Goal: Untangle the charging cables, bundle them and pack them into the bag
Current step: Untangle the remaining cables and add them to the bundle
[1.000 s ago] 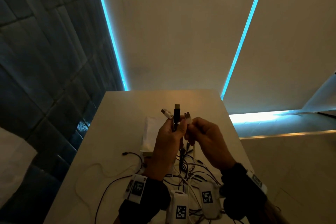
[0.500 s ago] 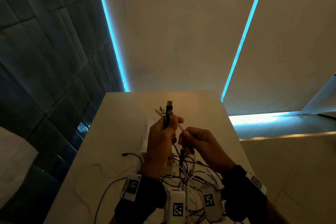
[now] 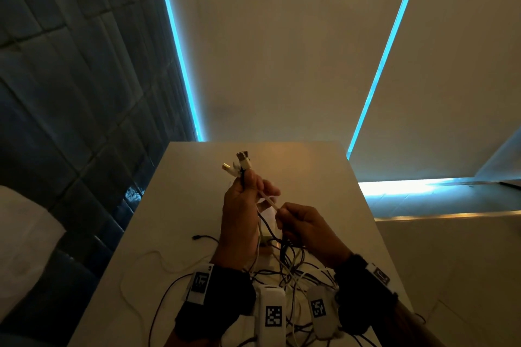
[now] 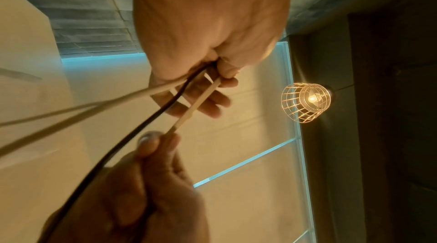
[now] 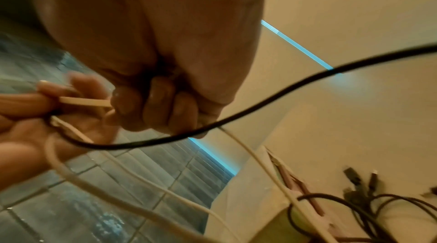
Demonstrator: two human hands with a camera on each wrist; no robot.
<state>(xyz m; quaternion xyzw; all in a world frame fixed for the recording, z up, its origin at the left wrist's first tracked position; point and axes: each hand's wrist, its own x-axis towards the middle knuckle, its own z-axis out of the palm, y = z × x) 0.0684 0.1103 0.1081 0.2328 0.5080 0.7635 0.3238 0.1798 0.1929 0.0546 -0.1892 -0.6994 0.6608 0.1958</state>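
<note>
My left hand [image 3: 248, 191] is raised over the table and grips a bunch of cable ends; their plugs [image 3: 241, 162] stick up above the fist. My right hand [image 3: 293, 220] pinches a white cable [image 3: 269, 200] that runs taut from the left fist. In the left wrist view that white cable [image 4: 196, 105] and a black cable [image 4: 141, 127] come out of my left hand [image 4: 212, 71]. The right wrist view has my right hand [image 5: 153, 105] curled round the white cable [image 5: 85, 101]. A tangle of black and white cables [image 3: 287, 265] lies under both wrists. The white bag [image 5: 272, 181] lies on the table.
The white table [image 3: 183, 205] is narrow, with a dark padded wall on its left and a drop to the floor on its right. A loose black cable [image 3: 166, 296] and a thin white one [image 3: 146, 259] trail toward the left edge. A caged lamp [image 4: 306, 101] glows overhead.
My left hand rose and moved left with the plugs. My right hand slid back down the white cable, away from the left fist, drawing it taut.
</note>
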